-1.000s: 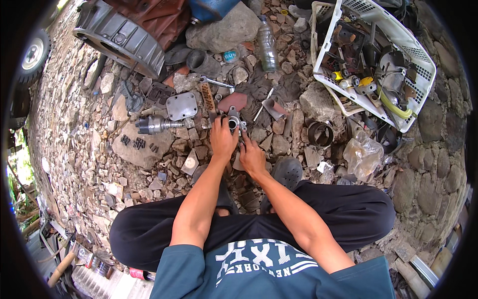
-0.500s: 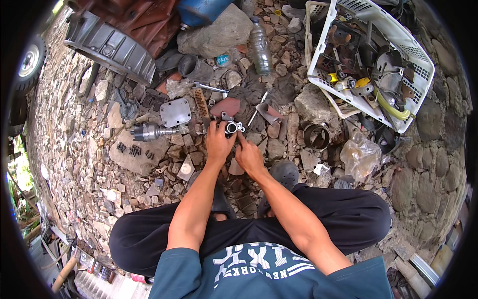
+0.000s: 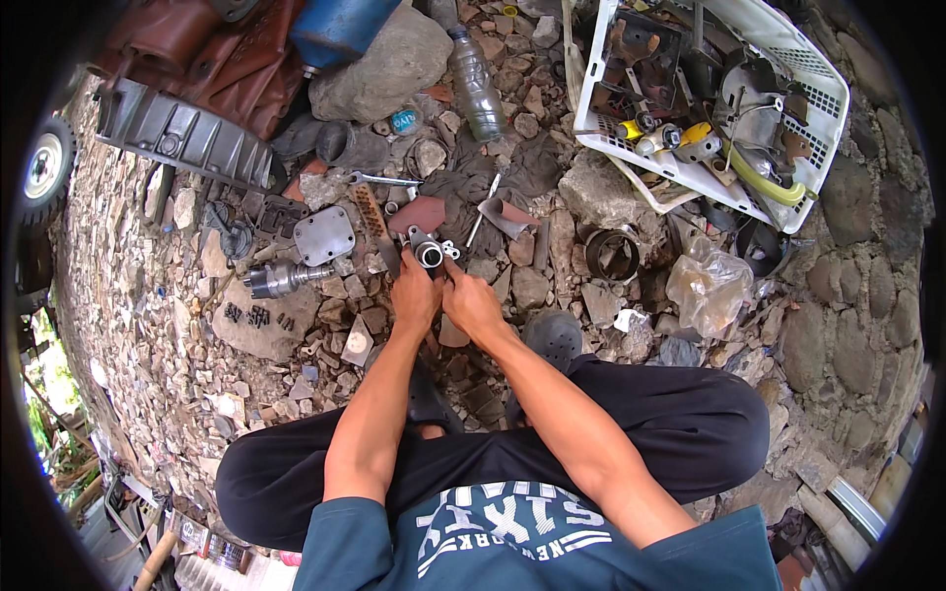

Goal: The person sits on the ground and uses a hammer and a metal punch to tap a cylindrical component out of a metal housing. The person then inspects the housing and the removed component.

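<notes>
Between my two hands is a metal part with a round bore (image 3: 428,253), its ring facing up and a flange at its far side. My left hand (image 3: 415,297) is closed around its left and near side. My right hand (image 3: 474,309) touches the right side, its fingers partly bent beside a small shiny metal piece with holes (image 3: 450,249). Whether that piece is joined to the larger part I cannot tell. Just beyond lie a wire brush (image 3: 369,209), a wrench (image 3: 386,180), a reddish flat piece (image 3: 418,214) and a screwdriver (image 3: 482,212).
A square metal cover (image 3: 324,236) and a cylindrical metal part (image 3: 285,278) lie left, near small dark parts on a flat stone (image 3: 258,335). A plastic bottle (image 3: 477,89), a white crate of parts (image 3: 603,98), a metal ring (image 3: 612,255) and a plastic bag (image 3: 711,295) surround the stony ground.
The whole view has shifted, so the surroundings sit further left and slightly higher. My hands stay at the bored metal part, its ring now showing more fully.
</notes>
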A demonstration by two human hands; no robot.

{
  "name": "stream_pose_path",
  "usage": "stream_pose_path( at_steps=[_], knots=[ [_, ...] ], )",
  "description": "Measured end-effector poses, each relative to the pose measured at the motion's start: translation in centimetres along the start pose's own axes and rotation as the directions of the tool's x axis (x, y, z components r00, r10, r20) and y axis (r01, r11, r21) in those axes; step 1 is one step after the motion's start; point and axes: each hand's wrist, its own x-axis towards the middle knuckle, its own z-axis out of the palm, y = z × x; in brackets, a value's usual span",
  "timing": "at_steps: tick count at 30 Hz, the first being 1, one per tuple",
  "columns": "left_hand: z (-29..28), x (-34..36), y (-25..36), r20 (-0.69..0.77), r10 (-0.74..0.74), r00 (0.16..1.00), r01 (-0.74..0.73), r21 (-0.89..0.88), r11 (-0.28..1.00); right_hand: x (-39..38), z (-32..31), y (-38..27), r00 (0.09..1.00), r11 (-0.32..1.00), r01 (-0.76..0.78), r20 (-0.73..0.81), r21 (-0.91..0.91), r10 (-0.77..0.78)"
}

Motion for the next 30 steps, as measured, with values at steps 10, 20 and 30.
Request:
stream_pose_path(
  at_steps=[10, 20, 30],
  knots=[
    [-1.0, 0.6, 0.0, 0.195, -0.063, 0.979, 0.031, 0.166, 0.986, 4.6, -0.9, -0.3, 0.996, 0.99, -0.083, 0.037, 0.112, 0.079],
    [-1.7, 1.5, 4.3, -0.024, 0.188, 0.982, -0.186, 0.07, 0.98, 2.2, -4.1, 3.5, 0.964, 0.947, -0.063, -0.226, 0.314, 0.139],
    [-1.8, 4.6, 5.4, -0.161, 0.367, 0.916, -0.331, 0.213, 0.919, 1.2, -4.6, 2.4, 0.983, 0.977, -0.1, -0.135, 0.187, 0.126]
  ],
)
